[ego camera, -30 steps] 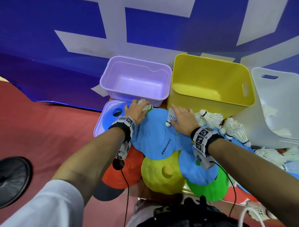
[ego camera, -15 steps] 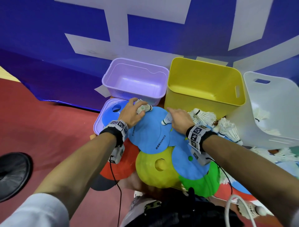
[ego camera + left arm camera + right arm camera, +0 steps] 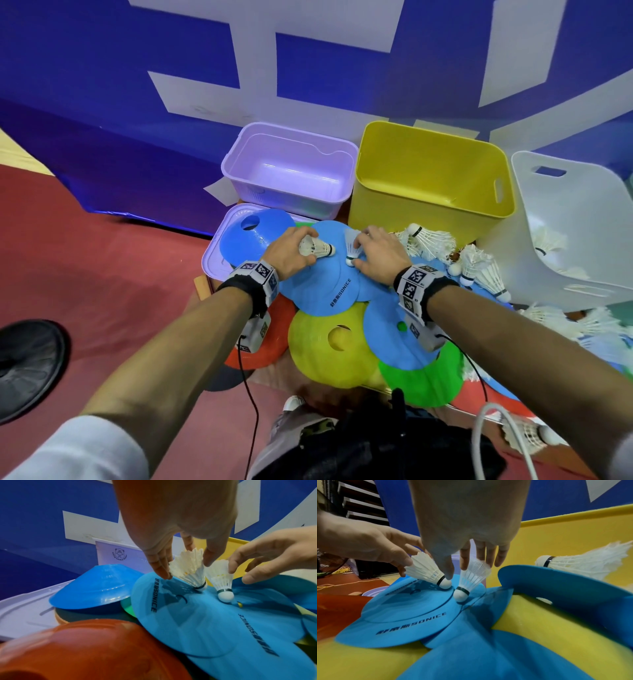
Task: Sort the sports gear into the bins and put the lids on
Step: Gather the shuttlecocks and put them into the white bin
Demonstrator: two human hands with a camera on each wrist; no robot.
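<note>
My left hand (image 3: 305, 241) pinches a white feather shuttlecock (image 3: 318, 247) by its skirt, cork pointing right. Its cork rests on a flat blue disc (image 3: 322, 284). In the left wrist view the fingers (image 3: 161, 568) and thumb close round the same shuttlecock (image 3: 188, 569). Beside it my right hand (image 3: 359, 251) pinches a second shuttlecock (image 3: 350, 247), which stands cork down on the disc. In the right wrist view that shuttlecock (image 3: 471, 577) sits between thumb and forefinger. A purple bin (image 3: 287, 209) and a yellow bin (image 3: 404, 219) stand empty behind the hands.
A purple lid (image 3: 214, 257) lies left under a blue cone (image 3: 253, 236). Red, yellow and green cones (image 3: 421, 380) overlap in front. More shuttlecocks (image 3: 431, 240) lie right of the hands. A tipped white bin (image 3: 565, 274) holds several. A blue banner rises behind the bins.
Both hands have drawn closer together over the blue disc. Each shuttlecock is now gripped with its cork on the disc. The head view has shifted slightly.
</note>
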